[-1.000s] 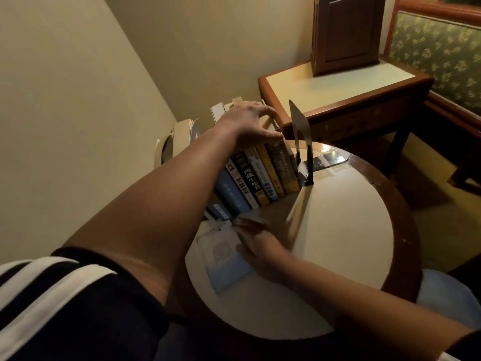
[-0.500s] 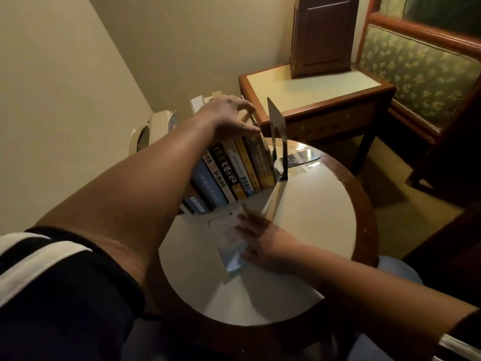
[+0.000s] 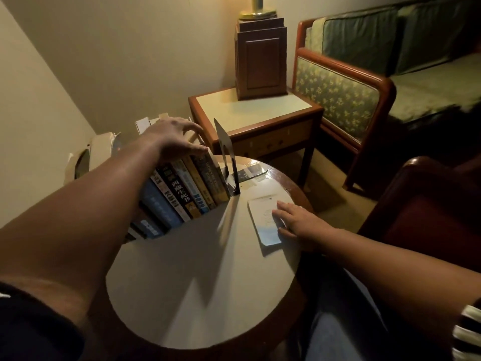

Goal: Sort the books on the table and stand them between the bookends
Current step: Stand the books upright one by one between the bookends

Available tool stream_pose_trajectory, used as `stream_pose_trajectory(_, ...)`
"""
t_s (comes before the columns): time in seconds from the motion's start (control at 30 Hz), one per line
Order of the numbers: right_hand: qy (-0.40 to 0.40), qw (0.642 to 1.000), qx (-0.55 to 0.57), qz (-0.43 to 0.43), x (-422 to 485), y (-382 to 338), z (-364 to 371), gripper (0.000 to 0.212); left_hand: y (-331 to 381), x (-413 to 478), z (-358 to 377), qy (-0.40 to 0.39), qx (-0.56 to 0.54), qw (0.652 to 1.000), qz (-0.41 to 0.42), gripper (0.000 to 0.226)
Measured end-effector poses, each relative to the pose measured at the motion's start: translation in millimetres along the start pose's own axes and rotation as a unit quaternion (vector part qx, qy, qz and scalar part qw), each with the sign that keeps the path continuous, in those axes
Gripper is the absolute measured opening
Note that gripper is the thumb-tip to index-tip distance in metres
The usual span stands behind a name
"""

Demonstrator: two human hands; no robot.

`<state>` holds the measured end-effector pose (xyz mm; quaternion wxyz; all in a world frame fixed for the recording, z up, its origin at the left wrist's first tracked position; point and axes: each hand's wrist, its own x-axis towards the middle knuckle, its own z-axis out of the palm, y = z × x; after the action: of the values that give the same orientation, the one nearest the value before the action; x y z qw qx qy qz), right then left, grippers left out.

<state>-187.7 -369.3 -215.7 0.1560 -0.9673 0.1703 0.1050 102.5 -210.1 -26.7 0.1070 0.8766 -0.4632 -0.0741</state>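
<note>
1. On the round table (image 3: 197, 295), near its far left edge, a row of books (image 3: 182, 194) is standing spine-out and leaning away to the left.
2. At the right end of the row a dark metal bookend (image 3: 226, 155) is standing upright, meeting the last book low down and leaving a gap higher up. The other bookend is hiding behind the forearm.
3. To the right of the bookend, a thin pale booklet (image 3: 264, 220) is lying flat on the tabletop, apart from the row.
4. The left hand (image 3: 174, 139) is resting on the book tops, fingers loosely spread, apparently steadying them.
5. The right hand (image 3: 302, 222) is pressing flat on the booklet, fingers straight and close together.
6. The step in hand is probably shelving this last loose booklet. Next, it is needing lifting, turning upright and sliding in beside the bookend while the row is held back.
</note>
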Motion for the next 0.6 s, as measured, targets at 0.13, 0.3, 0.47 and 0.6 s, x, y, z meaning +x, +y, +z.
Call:
stream_pose_trajectory(0.13, 0.074, 0.988, 0.125, 0.051, 17, 7, -8, 0.049, -4, 5, 1, -0.007, 0.009, 1.0, -0.001, 0.067)
stream_pose_trajectory(0.3, 0.064, 0.988, 0.084, 0.111, 48, 17, -18, 0.092, -6, 6, 1, -0.016, 0.014, 1.0, -0.006, 0.075)
stream_pose_trajectory(0.47, 0.04, 0.993, 0.068, 0.092, 54, 22, -27, 0.1, -5, 4, -1, -0.019, 0.003, 1.0, -0.003, 0.08)
stream_pose_trajectory(0.6, 0.076, 0.982, 0.129, 0.12, 49, 25, -27, 0.093, -4, 5, -2, -0.022, 0.004, 1.0, 0.0, 0.081)
